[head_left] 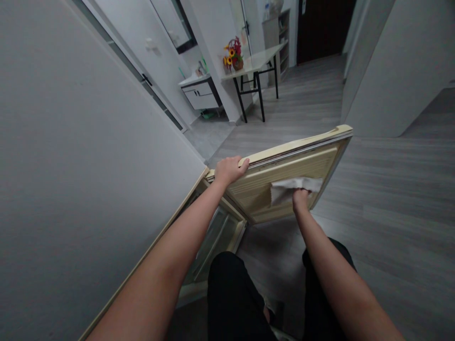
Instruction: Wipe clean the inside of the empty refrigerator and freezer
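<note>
Grey wood-look floor (398, 237) extends across the right side and the background. A large plain white panel (88, 142), edged in beige, fills the left side. A dark door (325, 28) stands at the far end of the room. In the foreground, a beige door panel (280, 171) is swung out from its frame, its ribbed inner face turned toward the person and a grey seal strip running near its upper edge. Beside it, below the white panel, an open compartment (216, 227) shows a translucent part inside; its contents are partly hidden by the left arm. The person's dark trousers (234, 298) appear at the bottom, knees apart. Beyond, a pale-topped counter (261, 57) on black legs stands near a white vanity cabinet (204, 97). A flower arrangement (234, 54) in red and yellow rests on the counter. A white cloth (284, 189) lies against the inner face of the beige door panel, toward its outer end. The left hand (229, 169) grips that panel's upper edge near the frame, fingers closed over it. The right hand (301, 196) has hold of the cloth; its fingertips are hidden, so how tightly they close cannot be told.
</note>
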A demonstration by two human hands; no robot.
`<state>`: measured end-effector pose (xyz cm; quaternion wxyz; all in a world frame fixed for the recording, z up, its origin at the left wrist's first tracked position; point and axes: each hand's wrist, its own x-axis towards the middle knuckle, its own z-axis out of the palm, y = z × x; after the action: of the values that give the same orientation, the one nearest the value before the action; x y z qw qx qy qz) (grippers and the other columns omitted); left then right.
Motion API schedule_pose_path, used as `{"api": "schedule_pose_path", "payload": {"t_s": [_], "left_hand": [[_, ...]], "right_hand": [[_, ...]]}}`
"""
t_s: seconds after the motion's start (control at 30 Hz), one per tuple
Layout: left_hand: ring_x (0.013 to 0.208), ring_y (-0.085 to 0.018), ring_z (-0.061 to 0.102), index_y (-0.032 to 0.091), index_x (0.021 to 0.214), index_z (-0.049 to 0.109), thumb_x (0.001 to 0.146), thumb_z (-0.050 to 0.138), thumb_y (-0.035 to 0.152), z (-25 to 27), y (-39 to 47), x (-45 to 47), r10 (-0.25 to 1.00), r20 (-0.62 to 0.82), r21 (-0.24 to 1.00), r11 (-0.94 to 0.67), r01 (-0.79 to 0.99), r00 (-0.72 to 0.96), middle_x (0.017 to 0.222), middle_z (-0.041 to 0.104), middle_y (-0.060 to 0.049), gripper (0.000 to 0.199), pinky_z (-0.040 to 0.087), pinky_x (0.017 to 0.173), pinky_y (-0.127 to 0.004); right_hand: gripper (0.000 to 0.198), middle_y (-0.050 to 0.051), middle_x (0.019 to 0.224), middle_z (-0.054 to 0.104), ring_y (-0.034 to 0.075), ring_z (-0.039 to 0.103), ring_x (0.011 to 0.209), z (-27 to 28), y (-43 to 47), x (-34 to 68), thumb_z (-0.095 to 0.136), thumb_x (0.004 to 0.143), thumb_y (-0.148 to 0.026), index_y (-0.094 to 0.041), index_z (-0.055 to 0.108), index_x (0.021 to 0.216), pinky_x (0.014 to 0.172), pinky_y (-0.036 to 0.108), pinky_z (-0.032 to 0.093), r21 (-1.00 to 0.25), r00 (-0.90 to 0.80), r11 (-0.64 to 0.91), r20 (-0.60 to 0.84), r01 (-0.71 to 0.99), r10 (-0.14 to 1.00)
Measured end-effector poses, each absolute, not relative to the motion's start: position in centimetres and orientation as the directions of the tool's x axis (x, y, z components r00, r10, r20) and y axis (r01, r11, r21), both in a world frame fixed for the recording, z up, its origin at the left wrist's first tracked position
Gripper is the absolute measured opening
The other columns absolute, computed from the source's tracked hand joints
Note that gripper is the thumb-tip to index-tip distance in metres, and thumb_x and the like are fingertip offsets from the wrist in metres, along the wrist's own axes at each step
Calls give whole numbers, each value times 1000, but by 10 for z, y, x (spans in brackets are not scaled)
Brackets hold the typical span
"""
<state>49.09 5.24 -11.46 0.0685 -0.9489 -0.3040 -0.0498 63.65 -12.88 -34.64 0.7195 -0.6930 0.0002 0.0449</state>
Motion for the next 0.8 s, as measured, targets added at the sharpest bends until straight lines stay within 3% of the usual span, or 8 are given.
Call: {"api": "schedule_pose_path", "payload": {"t_s": [0.2, 0.33, 0.53, 0.73, 0.8], "left_hand": [[96, -32, 72, 21, 105, 74, 100, 20, 66, -118, 51, 496, 583, 147, -103, -794, 599, 799, 103, 77, -16, 70, 48, 77, -37], [97, -32, 72, 21, 107, 74, 100, 19, 66, -118, 50, 497, 596, 148, -97, -785, 612, 789, 105, 77, -16, 71, 48, 78, -38], [99, -32, 71, 22, 110, 73, 100, 17, 67, -119, 49, 496, 605, 147, -105, -778, 620, 783, 107, 77, -15, 72, 48, 81, -38], [99, -32, 70, 22, 109, 73, 99, 18, 66, -118, 51, 497, 604, 135, -94, -781, 617, 785, 106, 77, -15, 72, 48, 80, -38], [100, -32, 70, 22, 110, 73, 99, 18, 66, -118, 51, 497, 611, 129, -92, -777, 623, 781, 107, 77, -15, 72, 48, 81, -38]], "right_hand": [[28, 12, 98, 71, 27, 59, 112, -359, -76, 539, 54, 62, -36, -21, 63, 84, 119, 47, 35, -993, 953, 70, -67, -91, 294], [28, 11, 93, 71, 27, 62, 105, -363, -63, 502, 52, 59, -37, -22, 61, 80, 113, 44, 42, -988, 925, 88, -85, -126, 369], [32, 11, 93, 68, 27, 60, 108, -363, -75, 521, 50, 55, -34, -21, 60, 82, 116, 44, 38, -979, 932, 102, -132, -175, 338], [34, 10, 109, 65, 22, 51, 127, -366, -94, 561, 54, 65, -36, -21, 60, 95, 123, 43, 29, -969, 960, 165, -140, -183, 241], [38, 11, 113, 64, 21, 51, 128, -369, -95, 568, 50, 71, -42, -21, 59, 100, 121, 44, 32, -956, 963, 207, -166, -210, 214]]}}
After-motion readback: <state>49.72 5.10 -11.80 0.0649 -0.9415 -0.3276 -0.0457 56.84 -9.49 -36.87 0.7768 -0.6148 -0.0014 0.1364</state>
